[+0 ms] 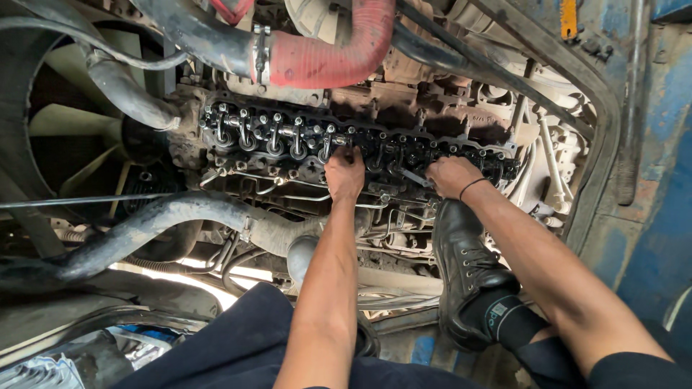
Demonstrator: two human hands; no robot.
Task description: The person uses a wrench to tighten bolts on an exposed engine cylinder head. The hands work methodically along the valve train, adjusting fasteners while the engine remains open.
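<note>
Resting near the bottom is a black boot, close beside the right arm. Past it, the left hand pinches a small metal part on the engine top, fingers closed tight. The right hand grips a thin tool lying on the engine. A grey hose crosses in front; a red hose arches behind.
</note>
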